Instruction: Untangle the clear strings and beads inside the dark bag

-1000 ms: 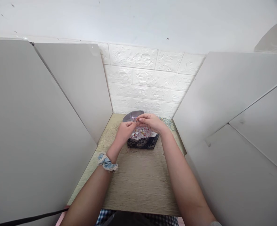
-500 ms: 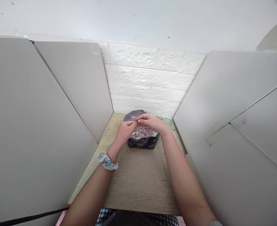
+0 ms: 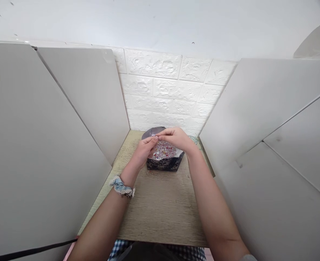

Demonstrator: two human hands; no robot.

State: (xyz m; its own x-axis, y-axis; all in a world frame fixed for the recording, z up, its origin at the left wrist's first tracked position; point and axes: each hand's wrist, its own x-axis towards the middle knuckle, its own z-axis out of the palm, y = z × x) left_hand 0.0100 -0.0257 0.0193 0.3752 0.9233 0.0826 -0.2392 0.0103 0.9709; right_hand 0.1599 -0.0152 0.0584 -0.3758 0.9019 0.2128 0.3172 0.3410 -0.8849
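Note:
Both hands meet fingertip to fingertip above a dark patterned box (image 3: 164, 165) full of small pink, red and clear beads (image 3: 164, 150). My left hand (image 3: 145, 148) is closed in a pinch, and a blue scrunchie with lace trim (image 3: 122, 187) circles its wrist. Coming from the other side, my right hand (image 3: 176, 138) pinches at the same spot with thumb and forefinger. Whatever sits between the fingertips is too small to make out. Behind the hands, a grey rounded piece (image 3: 148, 133) rises at the back of the box.
Strings of pale green beads (image 3: 196, 140) lie at the table's back right corner. Grey panels stand left (image 3: 89, 90) and right (image 3: 257, 108) of the wooden table (image 3: 162, 206). A white brick-patterned wall (image 3: 165, 88) closes off the back.
My fingertips have risen slightly above the beads, and my left hand has turned a little. Both hands stay together in a pinch. The view has shifted slightly.

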